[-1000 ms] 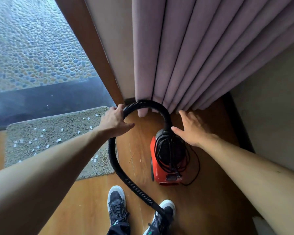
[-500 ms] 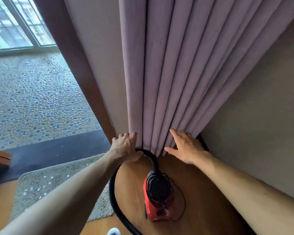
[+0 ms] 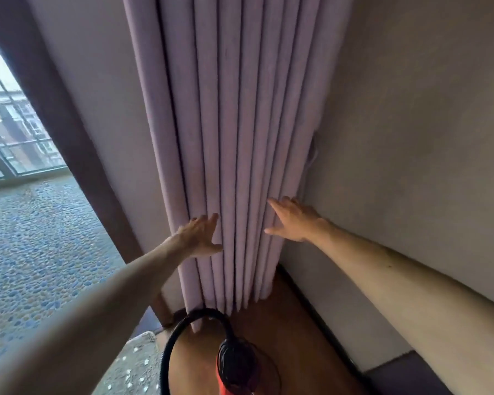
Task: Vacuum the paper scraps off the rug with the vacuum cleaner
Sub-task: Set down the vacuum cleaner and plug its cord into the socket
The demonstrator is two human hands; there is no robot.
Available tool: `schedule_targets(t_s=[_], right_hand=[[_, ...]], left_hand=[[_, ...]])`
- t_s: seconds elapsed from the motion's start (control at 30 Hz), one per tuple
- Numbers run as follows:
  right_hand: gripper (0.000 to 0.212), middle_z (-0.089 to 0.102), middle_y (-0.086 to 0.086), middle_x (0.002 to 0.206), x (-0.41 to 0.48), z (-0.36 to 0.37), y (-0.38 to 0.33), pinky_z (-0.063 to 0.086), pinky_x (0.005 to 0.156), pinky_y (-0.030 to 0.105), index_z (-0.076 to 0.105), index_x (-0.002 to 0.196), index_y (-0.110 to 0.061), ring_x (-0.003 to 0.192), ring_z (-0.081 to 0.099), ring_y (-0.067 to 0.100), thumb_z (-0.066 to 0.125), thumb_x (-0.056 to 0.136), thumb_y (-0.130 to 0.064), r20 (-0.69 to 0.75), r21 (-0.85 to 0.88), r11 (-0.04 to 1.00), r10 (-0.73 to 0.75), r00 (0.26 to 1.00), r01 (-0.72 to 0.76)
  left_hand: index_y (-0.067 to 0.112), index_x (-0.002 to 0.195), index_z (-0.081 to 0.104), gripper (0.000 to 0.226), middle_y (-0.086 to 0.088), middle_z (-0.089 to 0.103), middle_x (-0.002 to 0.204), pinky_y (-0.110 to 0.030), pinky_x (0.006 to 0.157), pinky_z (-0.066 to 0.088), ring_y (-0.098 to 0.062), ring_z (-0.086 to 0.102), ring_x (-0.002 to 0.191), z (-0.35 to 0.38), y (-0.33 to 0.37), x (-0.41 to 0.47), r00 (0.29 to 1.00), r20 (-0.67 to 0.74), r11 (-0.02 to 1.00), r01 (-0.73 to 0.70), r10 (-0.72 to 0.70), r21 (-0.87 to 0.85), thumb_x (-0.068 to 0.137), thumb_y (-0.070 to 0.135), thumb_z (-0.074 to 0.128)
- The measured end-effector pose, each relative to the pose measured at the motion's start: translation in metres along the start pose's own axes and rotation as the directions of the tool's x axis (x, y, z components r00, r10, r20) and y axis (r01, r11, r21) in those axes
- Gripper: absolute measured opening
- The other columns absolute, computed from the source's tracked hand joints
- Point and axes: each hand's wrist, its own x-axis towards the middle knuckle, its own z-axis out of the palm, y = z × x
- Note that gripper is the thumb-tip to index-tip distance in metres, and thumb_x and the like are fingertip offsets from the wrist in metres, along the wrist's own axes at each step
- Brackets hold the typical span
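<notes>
- Two hands are up at the one pink curtain [image 3: 234, 138], at 12 o'clock in the view.
- The left hand [image 3: 201, 235] lies flat on a fold with straight fingers close together and holds nothing.
- The right hand [image 3: 293, 220] is also flat with straight fingers, at the curtain's right edge next to the wall [image 3: 411, 138].
- One red and black vacuum cleaner [image 3: 236, 369] stands on the wooden floor [image 3: 291, 323] at 6 o'clock, well apart from both hands.
- Its one black hose [image 3: 211, 311] arches just below the curtain hem.
- One rug [image 3: 137, 363] lies at 7 o'clock with several white paper scraps [image 3: 146, 361]. I cannot tell their exact number.
</notes>
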Motion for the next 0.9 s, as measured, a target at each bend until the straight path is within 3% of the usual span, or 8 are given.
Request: schedule_targets(t_s=[0.1, 0.23, 0.37, 0.63, 0.77, 0.9], right_hand=[[0.084, 0.035, 0.019, 0.149, -0.013, -0.041, 0.012, 0.043, 0.096, 0.045, 0.014, 0.155, -0.018, 0.131, 0.042, 0.037, 0.053, 0.092, -0.058, -0.034, -0.007, 0.999, 0.041, 0.999, -0.041], [0.087, 0.034, 0.016, 0.151, -0.026, -0.074, 0.019, 0.046, 0.098, 0.049, 0.013, 0.155, -0.019, 0.132, 0.041, 0.037, 0.053, 0.090, -0.061, -0.048, -0.001, 0.994, 0.110, 0.993, -0.110], [0.088, 0.032, 0.011, 0.155, -0.040, -0.096, 0.013, 0.044, 0.101, 0.052, 0.013, 0.155, -0.020, 0.136, 0.037, 0.036, 0.056, 0.089, -0.060, -0.078, 0.022, 0.981, 0.194, 0.978, -0.193], [0.082, 0.036, 0.012, 0.148, -0.075, -0.119, -0.013, 0.046, 0.094, 0.049, 0.016, 0.154, -0.024, 0.131, 0.041, 0.034, 0.055, 0.091, -0.058, -0.122, 0.029, 0.929, 0.371, 0.921, -0.370], [0.083, 0.038, 0.013, 0.145, -0.093, -0.121, -0.020, 0.047, 0.094, 0.048, 0.013, 0.154, -0.025, 0.130, 0.041, 0.034, 0.053, 0.090, -0.061, -0.106, 0.016, 0.889, 0.456, 0.884, -0.457], [0.084, 0.039, 0.013, 0.143, -0.115, -0.121, -0.022, 0.047, 0.093, 0.049, 0.014, 0.153, -0.024, 0.126, 0.045, 0.035, 0.053, 0.090, -0.062, -0.103, 0.025, 0.856, 0.515, 0.851, -0.516]], left_hand=[[0.015, 0.154, 0.012, 0.095, -0.013, 0.044, 0.137, -0.050, 0.100, 0.046, -0.033, 0.046, 0.127, -0.040, 0.014, 0.006, 0.999, -0.033, 0.999, -0.042, 0.043, 0.030, 0.085, 0.052, 0.065], [0.015, 0.148, 0.020, 0.087, -0.014, 0.049, 0.128, -0.049, 0.094, 0.048, -0.035, 0.052, 0.117, -0.079, 0.027, 0.013, 0.989, -0.083, 0.989, -0.116, 0.124, 0.094, 0.084, 0.052, 0.065], [0.014, 0.149, 0.018, 0.088, -0.015, 0.049, 0.130, -0.048, 0.093, 0.048, -0.035, 0.051, 0.119, -0.105, 0.030, 0.021, 0.975, -0.082, 0.972, -0.196, 0.208, 0.133, 0.084, 0.051, 0.066], [0.019, 0.153, 0.010, 0.090, -0.015, 0.041, 0.142, -0.046, 0.100, 0.046, -0.034, 0.047, 0.126, -0.151, 0.018, 0.026, 0.931, -0.009, 0.917, -0.356, 0.364, 0.179, 0.088, 0.051, 0.062], [0.020, 0.154, 0.010, 0.090, -0.015, 0.040, 0.142, -0.043, 0.095, 0.048, -0.033, 0.051, 0.120, -0.157, 0.026, 0.023, 0.898, 0.030, 0.879, -0.435, 0.438, 0.192, 0.088, 0.049, 0.063], [0.021, 0.154, 0.006, 0.092, -0.014, 0.037, 0.146, -0.047, 0.100, 0.046, -0.033, 0.049, 0.123, -0.153, 0.042, 0.021, 0.872, 0.062, 0.854, -0.488, 0.485, 0.183, 0.088, 0.051, 0.062]])
